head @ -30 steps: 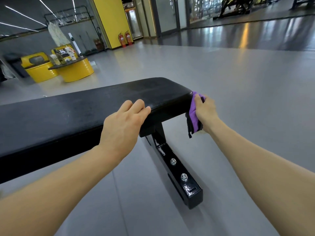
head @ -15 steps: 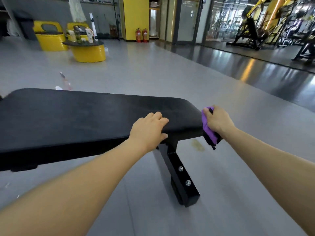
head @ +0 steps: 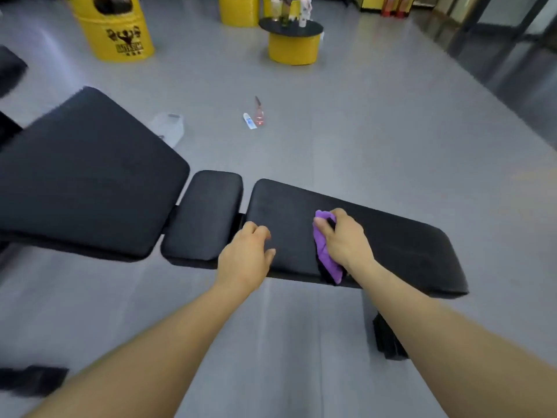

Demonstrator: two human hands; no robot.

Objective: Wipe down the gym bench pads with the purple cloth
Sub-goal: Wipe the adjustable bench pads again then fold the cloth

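Head view: your right hand (head: 343, 239) holds the purple cloth (head: 327, 254) bunched against the long pad (head: 407, 245) at frame centre; your left hand (head: 245, 257) rests relaxed beside it. Judging by position, the small pad (head: 205, 215) and the back pad (head: 87, 179) at left are likely still to wipe.

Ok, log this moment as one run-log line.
step: wiping long pad | right hand: grips purple cloth on pad top | left hand: rests on pad's near edge | small middle pad: untouched now

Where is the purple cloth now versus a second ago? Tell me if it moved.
Yes. The purple cloth, held by the right hand, went from the bench pad end face onto its top surface.
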